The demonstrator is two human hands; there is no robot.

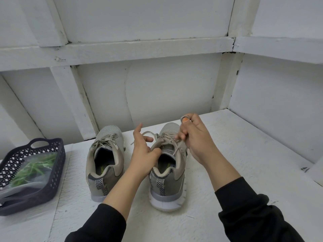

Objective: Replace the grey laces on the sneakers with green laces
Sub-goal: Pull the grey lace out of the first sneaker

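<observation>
**Undoing the grey lace on the right sneaker**

The step in hand looks like loosening the grey lace (pixel 180 145) of the right sneaker (pixel 167 194), the first move before any green lace goes in. The right hand (pixel 197 140) has its fingers (pixel 181 133) pinched on a strand of that lace above the eyelets. The left hand (pixel 143 151) rests against the near-left edge of the shoe's opening. Its fingers are loosely spread and do not plainly grasp anything, though a loose loop of lace runs just beside them.

To do this well, the left hand should steady the shoe while the right draws the lace out one crossing at a time. It should work from the top eyelets toward the toe and pull along the line of each eyelet, not sideways, so the lace does not snag. The freed ends should be kept from tangling.

Both sneakers stand upright on the white surface (pixel 227 154), side by side and just apart. Each has its long axis running away from the person, with the toe at the far end and the heel nearest. The left sneaker (pixel 118 154) is fully laced in grey. The green laces (pixel 35 165) lie in a clear bag inside the dark basket (pixel 58 172), well to the left of the shoes.
</observation>
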